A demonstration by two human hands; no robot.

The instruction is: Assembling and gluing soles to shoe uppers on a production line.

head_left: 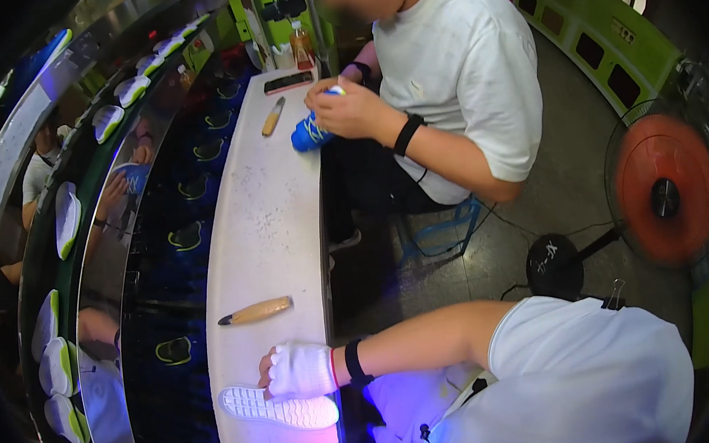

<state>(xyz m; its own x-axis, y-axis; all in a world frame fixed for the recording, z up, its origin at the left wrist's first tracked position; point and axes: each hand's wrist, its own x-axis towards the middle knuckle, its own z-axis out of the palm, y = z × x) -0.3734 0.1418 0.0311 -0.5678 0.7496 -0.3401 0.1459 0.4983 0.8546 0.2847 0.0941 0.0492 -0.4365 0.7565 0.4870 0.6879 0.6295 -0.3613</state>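
Observation:
My right arm comes in from the lower right with a black band at the wrist. My right hand (300, 370) wears a white glove that leaves the fingertips bare. Its fingers are curled and grip the upper edge of a white shoe sole (295, 410), which lies tread side up on the bench, partly under the hand. Violet light falls on the sole and the bench near it. Just beyond the hand lies a tool with a wooden handle and a dark tip (254, 311), touched by nobody. My left hand is out of view.
A narrow white bench (267, 263) runs away from me beside a dark conveyor (166, 280) and a rack of white-and-lime soles (59, 365). A seated co-worker (459, 69) holds a blue shoe (310, 134). Near them lie another wooden-handled tool (273, 117) and a phone (288, 82). A fan (665, 186) stands right.

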